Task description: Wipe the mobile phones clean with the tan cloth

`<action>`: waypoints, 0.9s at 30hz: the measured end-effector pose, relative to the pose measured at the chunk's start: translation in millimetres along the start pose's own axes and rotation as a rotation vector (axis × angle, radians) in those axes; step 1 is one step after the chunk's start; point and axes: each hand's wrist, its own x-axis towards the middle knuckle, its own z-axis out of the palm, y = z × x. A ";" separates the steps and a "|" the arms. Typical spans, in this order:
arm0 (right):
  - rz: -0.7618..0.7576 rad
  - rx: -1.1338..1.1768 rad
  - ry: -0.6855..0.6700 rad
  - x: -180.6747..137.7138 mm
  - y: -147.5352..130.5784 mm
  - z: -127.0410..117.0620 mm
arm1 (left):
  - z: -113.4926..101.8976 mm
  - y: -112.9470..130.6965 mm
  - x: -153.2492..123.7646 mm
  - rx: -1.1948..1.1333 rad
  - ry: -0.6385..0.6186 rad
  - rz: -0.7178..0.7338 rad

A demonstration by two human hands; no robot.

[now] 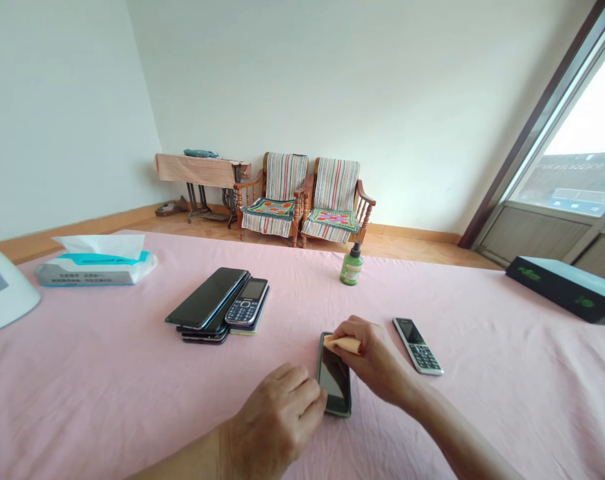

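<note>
Head view: tissue (pixel 105 247) pokes from its pack (pixel 92 273), right fingers (pixel 351 327) pinch cloth (pixel 348 344) over phone (pixel 335 381); can't tell if left fingers (pixel 310 393) grip.

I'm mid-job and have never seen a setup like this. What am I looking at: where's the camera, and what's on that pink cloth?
There's no machine here: one person works with bare hands, and the single picture comes from a camera on their head, looking forward and down. The right hand grips a tan wad, perhaps cloth, against the screen of a phone. The left hand touches that phone's near left edge. Also on the pink cloth are stacked phones to the left, a keypad phone to the right, and farther back a green bottle, a tissue pack and a dark box.
</note>
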 end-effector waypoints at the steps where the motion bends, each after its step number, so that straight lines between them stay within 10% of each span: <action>1: -0.015 -0.028 0.010 4.0 2.3 2.8 | -0.1 -0.4 -0.3 -0.004 -0.004 0.006; 21: -0.116 0.049 -0.172 -11.0 -13.5 12.2 | 3.4 -1.8 2.6 -0.022 -0.023 0.005; 27: -0.051 -0.070 0.045 4.8 2.9 15.8 | 5.1 0.0 2.6 0.000 -0.026 -0.008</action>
